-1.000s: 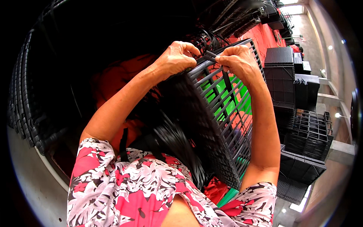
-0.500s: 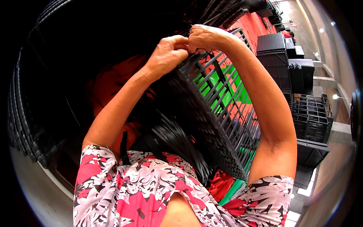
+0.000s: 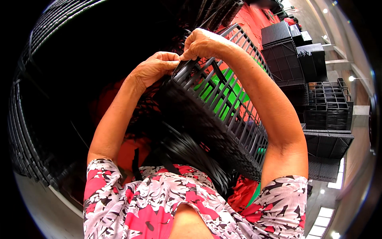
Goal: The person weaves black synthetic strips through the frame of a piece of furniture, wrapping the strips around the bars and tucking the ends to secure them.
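A black woven panel piece leans in front of me, with a grid of open slats on its right side and dense weave on its left. At its upper corner, my left hand pinches thumb and finger together. My right hand is closed too, its fingertips meeting those of the left. Between them seems to be a thin black strip running down to the corner; its far end is lost in the dark. Loose black strips lie in a bundle below, near my body.
Bright green material shows through the slats. Red sheeting stretches behind. Stacked black woven pieces stand at right, with more black frames beside them. A curved woven edge borders the dark left side.
Both hands have shifted left and slightly down, still meeting at the panel's corner. My right wrist is more bent and its knuckles are raised. The view has tilted a little.
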The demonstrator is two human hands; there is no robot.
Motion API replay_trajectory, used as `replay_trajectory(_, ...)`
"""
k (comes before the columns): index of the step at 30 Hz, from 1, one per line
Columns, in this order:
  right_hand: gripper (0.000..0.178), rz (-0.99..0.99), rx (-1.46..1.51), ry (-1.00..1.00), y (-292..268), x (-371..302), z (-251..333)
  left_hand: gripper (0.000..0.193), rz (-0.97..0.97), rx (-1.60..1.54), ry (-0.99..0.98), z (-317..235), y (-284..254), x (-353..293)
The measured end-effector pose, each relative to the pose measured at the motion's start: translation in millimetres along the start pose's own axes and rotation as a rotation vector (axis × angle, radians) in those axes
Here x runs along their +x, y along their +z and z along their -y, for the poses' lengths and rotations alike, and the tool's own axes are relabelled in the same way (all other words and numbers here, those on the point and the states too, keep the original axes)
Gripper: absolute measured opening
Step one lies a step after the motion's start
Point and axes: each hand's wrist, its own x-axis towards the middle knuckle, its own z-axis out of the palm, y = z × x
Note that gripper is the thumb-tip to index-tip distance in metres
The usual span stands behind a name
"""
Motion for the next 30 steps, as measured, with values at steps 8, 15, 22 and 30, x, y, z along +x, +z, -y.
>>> replay_trajectory(8,0.025,-0.615,-0.157,-0.278,-13.6,-43.6,-25.4,0.007,-0.168,0.083,-0.102,-3.9,-27.2,-5.1)
replay_trajectory(15,0.020,-0.747,0.043,-0.137,50.7,-101.7,-63.9,0.003,-0.384,0.044,0.089,-28.4,-75.3,-14.4)
replay_trajectory(22,0.017,-0.953,0.068,-0.136,98.8,-102.5,-69.7,0.031,-0.486,-0.625,0.276,16.9,-76.5,-2.5)
replay_trajectory(30,0.013,-0.908,0.617,-0.047,75.5,-122.1,-112.0,0.046,-0.385,-0.049,0.083,22.5,12.0,2.8)
